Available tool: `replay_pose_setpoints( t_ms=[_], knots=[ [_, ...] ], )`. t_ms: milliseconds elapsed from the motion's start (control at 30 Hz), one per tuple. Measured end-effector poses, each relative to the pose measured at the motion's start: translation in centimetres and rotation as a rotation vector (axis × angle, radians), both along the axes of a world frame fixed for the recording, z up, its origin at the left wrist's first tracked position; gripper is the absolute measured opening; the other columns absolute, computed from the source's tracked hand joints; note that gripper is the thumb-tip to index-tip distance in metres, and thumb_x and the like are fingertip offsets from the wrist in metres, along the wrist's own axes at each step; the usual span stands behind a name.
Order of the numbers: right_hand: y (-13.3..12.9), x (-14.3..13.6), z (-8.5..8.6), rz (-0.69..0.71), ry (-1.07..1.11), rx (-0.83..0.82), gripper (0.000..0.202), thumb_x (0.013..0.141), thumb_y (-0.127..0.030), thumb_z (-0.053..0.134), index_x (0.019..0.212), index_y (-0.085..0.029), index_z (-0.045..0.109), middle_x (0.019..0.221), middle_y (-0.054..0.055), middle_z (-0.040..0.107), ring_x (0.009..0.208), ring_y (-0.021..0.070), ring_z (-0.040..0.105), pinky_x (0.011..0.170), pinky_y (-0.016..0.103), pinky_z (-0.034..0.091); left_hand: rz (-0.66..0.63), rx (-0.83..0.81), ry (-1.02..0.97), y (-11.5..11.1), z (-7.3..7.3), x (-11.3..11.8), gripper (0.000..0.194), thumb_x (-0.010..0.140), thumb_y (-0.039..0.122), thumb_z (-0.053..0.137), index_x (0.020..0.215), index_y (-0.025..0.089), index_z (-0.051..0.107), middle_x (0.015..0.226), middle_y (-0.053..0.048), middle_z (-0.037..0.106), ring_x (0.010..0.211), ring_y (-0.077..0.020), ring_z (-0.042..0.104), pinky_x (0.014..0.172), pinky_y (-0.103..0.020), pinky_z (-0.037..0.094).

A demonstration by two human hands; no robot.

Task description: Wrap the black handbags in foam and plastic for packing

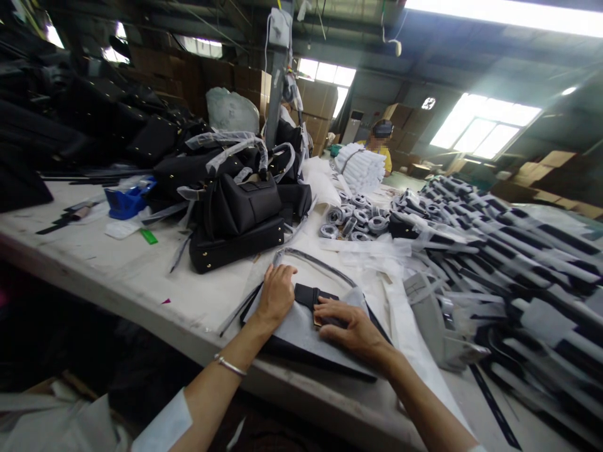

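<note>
Factory light pours through windows at 1 o'clock over a long white table (141, 276) crowded with bag parts, and I'm watching from my feed as both hands work at its near edge. At 6 o'clock lies a flat bag (301, 342), mostly covered by a grey wrap (292, 326), with a black flap (311, 295) showing at the middle. The left hand (276, 292) lies flat, palm down and fingers spread, on the wrap just left of the flap, gripping nothing. The right hand (351, 326) rests over the flap's right end, fingers curled down onto a small gold clasp (316, 320); whether it pinches the clasp or merely presses it, I cannot tell. My worry is the edge: the bag sits close to the table's lip, and a push toward 6 o'clock could slide it off. A loose strap (315, 260) arcs just beyond the hands at 12 o'clock and could snag a finger or drag along with the wrap. At 3 o'clock a sloping heap of wrapped straps (518, 263) leans near the right forearm; a bumped elbow might start it sliding. Containers are few: a blue tray (127, 201) at 10 o'clock, contents too small to read, and cartons (556, 163) along the far wall, closed as far as I can see. Finished black handbags (240, 220) stand at 11 o'clock, and small rolls (358, 220) lie at 12. Another person (381, 141) sits far off.
</note>
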State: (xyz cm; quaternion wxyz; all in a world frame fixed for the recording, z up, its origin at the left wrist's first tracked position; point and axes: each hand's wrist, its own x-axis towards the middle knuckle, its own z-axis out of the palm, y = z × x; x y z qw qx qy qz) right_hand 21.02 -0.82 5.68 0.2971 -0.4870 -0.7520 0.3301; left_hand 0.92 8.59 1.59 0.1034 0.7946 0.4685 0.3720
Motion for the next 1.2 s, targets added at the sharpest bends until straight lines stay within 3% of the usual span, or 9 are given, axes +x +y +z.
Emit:
replay_pose_setpoints(
  t_ms=[100, 200, 300, 367, 467, 700, 867, 1067, 1200],
  knots=[
    [-0.2, -0.2, -0.5, -0.055, 0.061, -0.003, 0.036, 0.077, -0.048, 0.077, 0.105, -0.024, 0.076, 0.112, 0.007, 0.074, 0.126, 0.0322, 0.056, 0.111, 0.051, 0.041, -0.148, 0.062, -0.011, -0.8, 0.8, -0.2, 0.019, 0.088, 0.008, 0.045, 0.096, 0.017, 0.059, 0.102, -0.009, 0.065, 0.107, -0.0243, 0.057, 0.102, -0.043, 0.041],
    [-0.3, -0.2, -1.5, -0.144, 0.056, 0.051, 0.028, 0.087, -0.044, 0.066, 0.105, -0.026, 0.076, 0.110, 0.007, 0.075, 0.117, 0.0312, 0.063, 0.105, 0.050, 0.046, -0.364, 0.063, 0.034, -2.0, 1.7, -0.5, 0.010, 0.091, 0.019, 0.050, 0.086, 0.019, 0.059, 0.086, -0.004, 0.064, 0.085, -0.0174, 0.061, 0.081, -0.029, 0.048],
    [-0.3, -0.2, -2.2, -0.220, 0.021, 0.110, 0.028, 0.095, -0.040, 0.054, 0.108, -0.025, 0.074, 0.107, 0.006, 0.075, 0.100, 0.0278, 0.070, 0.091, 0.044, 0.055, -0.513, 0.005, 0.102, -2.8, 2.6, -0.9, 0.005, 0.090, 0.017, 0.056, 0.085, 0.018, 0.058, 0.075, 0.002, 0.063, 0.066, -0.0105, 0.059, 0.064, -0.019, 0.046],
    [-0.3, -0.2, -2.4, -0.224, 0.009, 0.133, 0.028, 0.097, -0.039, 0.050, 0.106, -0.025, 0.073, 0.101, 0.005, 0.076, 0.092, 0.0248, 0.071, 0.084, 0.038, 0.055, -0.593, -0.036, 0.169, -2.9, 3.2, -1.1, 0.003, 0.086, 0.017, 0.063, 0.085, 0.018, 0.060, 0.073, 0.004, 0.063, 0.064, -0.0089, 0.059, 0.061, -0.017, 0.044],
    [-0.4, -0.2, -2.4, -0.220, 0.012, 0.152, 0.027, 0.099, -0.038, 0.048, 0.102, -0.024, 0.072, 0.095, 0.002, 0.076, 0.088, 0.0217, 0.070, 0.081, 0.033, 0.053, -0.670, -0.067, 0.289, -3.1, 4.1, -1.1, 0.005, 0.085, 0.019, 0.068, 0.089, 0.021, 0.065, 0.082, 0.004, 0.067, 0.075, -0.0102, 0.064, 0.071, -0.017, 0.046],
    [-0.5, -0.1, -3.1, -0.223, 0.030, 0.190, 0.025, 0.097, -0.036, 0.051, 0.106, -0.023, 0.070, 0.102, 0.004, 0.075, 0.094, 0.0215, 0.070, 0.087, 0.034, 0.053, -0.509, -0.082, 0.550, -5.4, 5.3, 0.8, 0.013, 0.092, 0.020, 0.054, 0.098, 0.016, 0.065, 0.093, -0.007, 0.068, 0.084, -0.0230, 0.066, 0.072, -0.032, 0.051],
    [-0.4, -0.2, -3.2, -0.230, 0.051, 0.203, 0.024, 0.097, -0.035, 0.051, 0.104, -0.022, 0.070, 0.100, 0.005, 0.075, 0.093, 0.0222, 0.071, 0.086, 0.035, 0.054, -0.301, -0.123, 0.620, -7.1, 4.7, 2.7, 0.021, 0.089, 0.014, 0.048, 0.099, 0.010, 0.066, 0.092, -0.014, 0.069, 0.090, -0.0298, 0.065, 0.078, -0.042, 0.053],
    [-0.6, 0.0, -3.5, -0.216, 0.057, 0.212, 0.020, 0.094, -0.032, 0.056, 0.106, -0.024, 0.069, 0.102, 0.004, 0.075, 0.096, 0.0227, 0.071, 0.087, 0.036, 0.056, -0.135, -0.177, 0.588, -7.6, 3.9, 3.3, 0.021, 0.091, 0.020, 0.048, 0.089, 0.013, 0.068, 0.087, -0.012, 0.071, 0.093, -0.0301, 0.064, 0.086, -0.047, 0.050],
    [-0.8, 0.2, -3.9, -0.195, 0.047, 0.253, 0.021, 0.090, -0.034, 0.064, 0.107, -0.024, 0.069, 0.111, 0.006, 0.074, 0.109, 0.0261, 0.068, 0.102, 0.044, 0.050, -0.169, -0.178, 0.554, -8.3, 4.1, 1.8, 0.018, 0.095, 0.024, 0.049, 0.095, 0.017, 0.065, 0.092, -0.007, 0.070, 0.096, -0.0273, 0.062, 0.088, -0.044, 0.049]
  ],
)
